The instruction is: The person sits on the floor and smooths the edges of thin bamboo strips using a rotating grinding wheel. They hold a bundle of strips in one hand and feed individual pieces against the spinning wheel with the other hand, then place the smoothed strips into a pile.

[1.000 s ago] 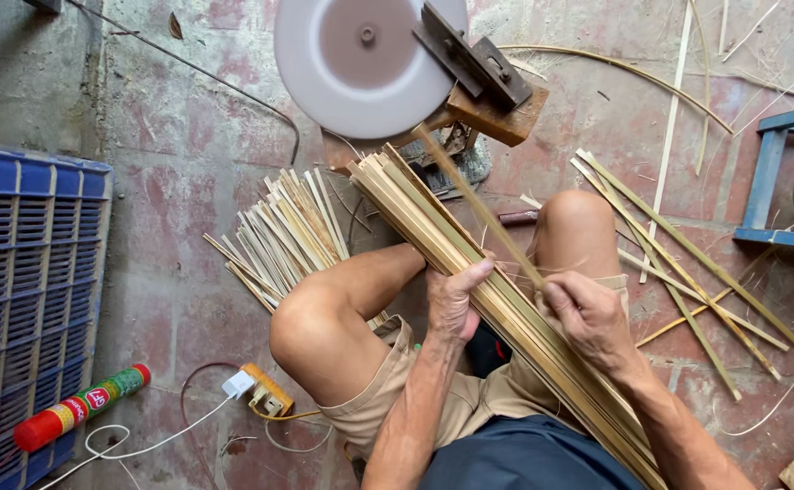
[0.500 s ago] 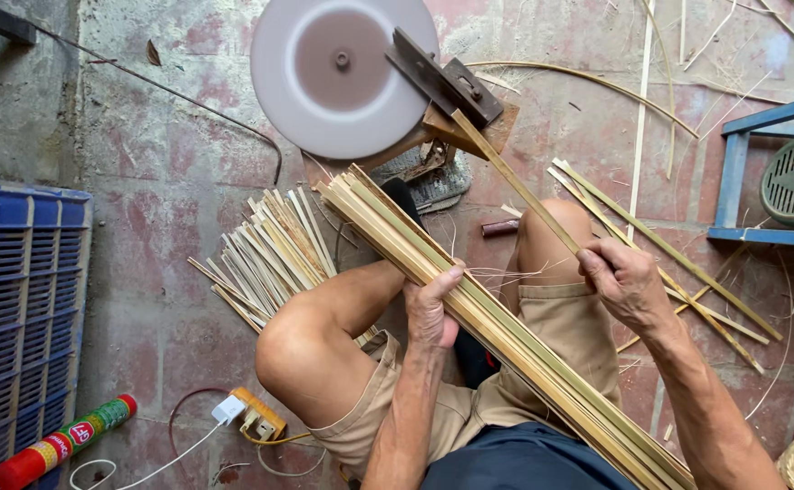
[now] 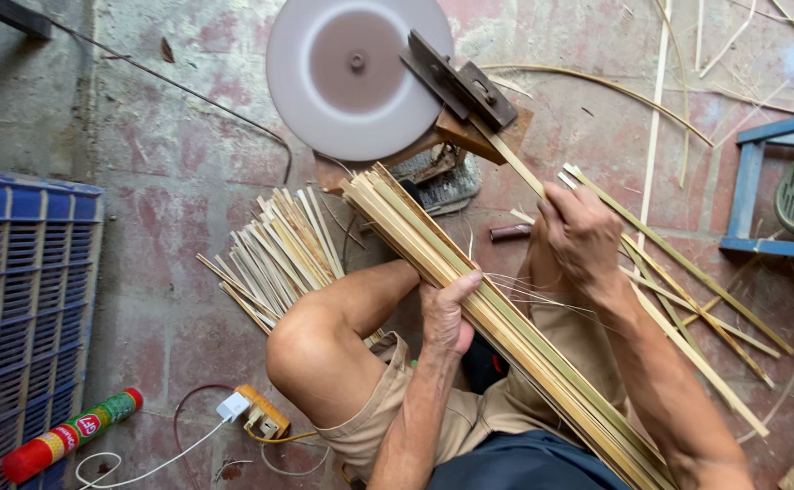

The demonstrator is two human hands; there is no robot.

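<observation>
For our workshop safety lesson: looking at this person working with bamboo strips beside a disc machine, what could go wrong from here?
1. The right hand feeds a single strip toward the disc machine; a slip might bring fingers near it.
2. The left hand steadies the bundle of strips across bare legs; splinters or cuts seem possible.
3. The cable and plug adapter lie on the floor close by, a likely snag.

– Where is the bamboo strip bundle (image 3: 497, 318) lying?
– Running diagonally across the lap, centre to lower right; the short strip pile (image 3: 274, 254) is sitting left of it.
– And the grinding disc (image 3: 356, 68)?
– Sitting top centre; the crate (image 3: 20, 299) is standing at the left edge.
</observation>
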